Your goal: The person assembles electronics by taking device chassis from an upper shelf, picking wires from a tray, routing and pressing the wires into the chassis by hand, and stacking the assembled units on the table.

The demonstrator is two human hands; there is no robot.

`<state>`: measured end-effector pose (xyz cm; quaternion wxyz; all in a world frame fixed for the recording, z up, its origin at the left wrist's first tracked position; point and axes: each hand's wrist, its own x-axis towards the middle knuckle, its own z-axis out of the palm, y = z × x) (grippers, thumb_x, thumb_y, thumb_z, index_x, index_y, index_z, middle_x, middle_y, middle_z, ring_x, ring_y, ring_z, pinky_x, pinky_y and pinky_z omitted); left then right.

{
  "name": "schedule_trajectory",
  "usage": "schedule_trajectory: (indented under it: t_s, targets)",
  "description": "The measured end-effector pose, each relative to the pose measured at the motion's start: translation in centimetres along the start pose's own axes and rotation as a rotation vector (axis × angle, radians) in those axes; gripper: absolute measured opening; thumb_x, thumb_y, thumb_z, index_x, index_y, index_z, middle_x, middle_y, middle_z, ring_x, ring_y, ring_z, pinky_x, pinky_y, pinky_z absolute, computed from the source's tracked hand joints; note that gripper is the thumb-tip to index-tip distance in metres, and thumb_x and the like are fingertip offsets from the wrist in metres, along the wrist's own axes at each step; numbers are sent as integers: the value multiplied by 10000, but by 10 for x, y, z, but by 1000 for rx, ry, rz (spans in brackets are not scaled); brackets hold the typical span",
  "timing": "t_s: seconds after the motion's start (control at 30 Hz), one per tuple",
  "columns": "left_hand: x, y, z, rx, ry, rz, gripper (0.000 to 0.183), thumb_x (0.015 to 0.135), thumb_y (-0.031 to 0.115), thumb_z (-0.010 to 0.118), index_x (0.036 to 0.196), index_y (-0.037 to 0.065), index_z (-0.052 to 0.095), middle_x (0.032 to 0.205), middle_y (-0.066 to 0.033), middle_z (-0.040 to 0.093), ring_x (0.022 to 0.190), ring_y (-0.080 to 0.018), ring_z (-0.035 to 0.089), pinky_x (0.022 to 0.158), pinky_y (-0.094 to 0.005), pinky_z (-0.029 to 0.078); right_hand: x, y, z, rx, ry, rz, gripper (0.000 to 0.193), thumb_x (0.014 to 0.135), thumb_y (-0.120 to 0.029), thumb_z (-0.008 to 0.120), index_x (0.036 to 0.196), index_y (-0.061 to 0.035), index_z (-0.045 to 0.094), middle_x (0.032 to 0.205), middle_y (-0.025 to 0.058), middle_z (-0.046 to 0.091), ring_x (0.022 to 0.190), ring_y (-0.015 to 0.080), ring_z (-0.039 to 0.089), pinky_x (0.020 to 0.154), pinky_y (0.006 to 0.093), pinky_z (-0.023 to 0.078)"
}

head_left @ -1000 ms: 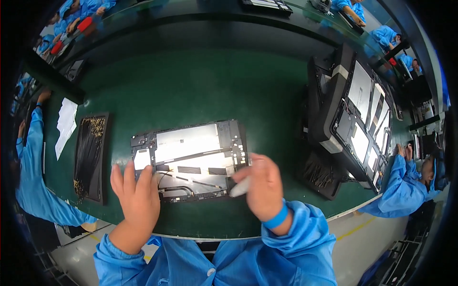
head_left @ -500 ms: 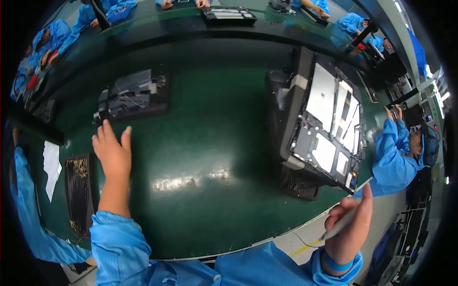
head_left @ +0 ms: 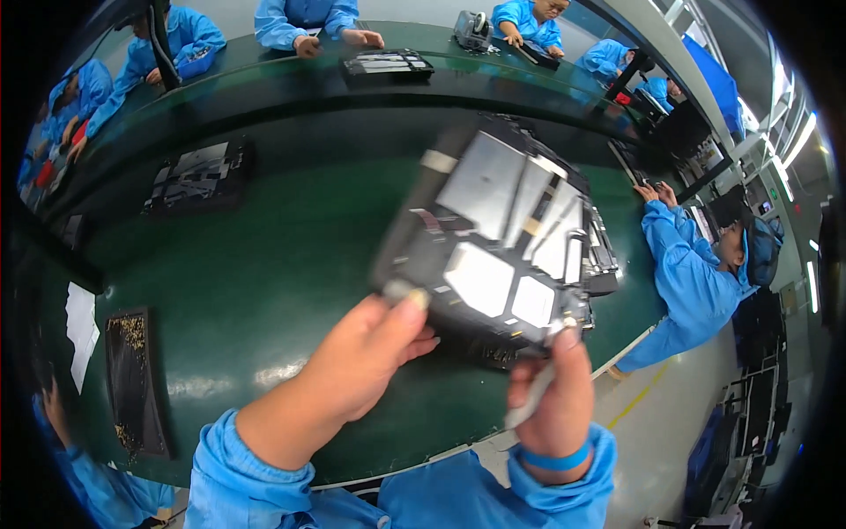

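Observation:
A black tray-like frame with bright silver-white panels [head_left: 480, 198] is tilted in front of me, blurred at its left side. My left hand [head_left: 374, 348] is closed on its near left corner, thumb on top. My right hand [head_left: 557, 392] pinches its near right corner, with a slim pale tool [head_left: 531, 401] held in the curled fingers. What kind of tool it is does not show. Behind the frame's right edge, another similar panelled piece [head_left: 602, 256] sticks out. Part of a dark tray [head_left: 493, 354] shows below the frame.
On the green table [head_left: 291, 256] lie another dark panelled frame [head_left: 198, 176], a black tray [head_left: 152, 379] with small gold pieces and a white sheet [head_left: 81, 331]. A dark raised ledge crosses the back. Several people in blue work around, one person [head_left: 696, 264] close at right.
My left hand has come from the frame at the left and taken hold of the panelled one. My right hand has reached its corner. That frame has shifted left and the view has turned.

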<state>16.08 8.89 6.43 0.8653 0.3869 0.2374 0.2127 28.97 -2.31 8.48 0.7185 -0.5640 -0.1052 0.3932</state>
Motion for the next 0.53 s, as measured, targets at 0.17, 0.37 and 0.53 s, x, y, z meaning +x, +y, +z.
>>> schedule_trajectory:
  t_s: [0.17, 0.37, 0.53]
  targets:
    - [-40, 7, 0, -318, 159, 523, 443, 846, 274, 399, 1176, -16, 338, 1159, -113, 434, 1059, -243, 436, 898, -405, 350, -34, 34, 47, 75, -295, 120, 319, 786, -72, 518, 1075, -31, 390, 907, 38, 517, 766, 85, 490, 660, 219, 420]
    - [-139, 7, -91, -202, 561, 615, 505, 730, 218, 491, 1164, -12, 371, 1100, -145, 483, 980, -256, 500, 868, -373, 389, -44, 89, 44, -484, -1100, 199, 554, 753, -235, 589, 1196, -36, 322, 909, 136, 552, 777, 174, 535, 707, 273, 430]
    - [-220, -50, -174, 0, 684, 460, 581, 663, 194, 558, 1176, 0, 364, 1127, -146, 464, 1015, -283, 472, 893, -389, 363, -38, 156, 16, -857, -1738, 409, 709, 750, -342, 567, 1296, -131, 166, 1013, 178, 537, 814, 273, 566, 725, 332, 442]
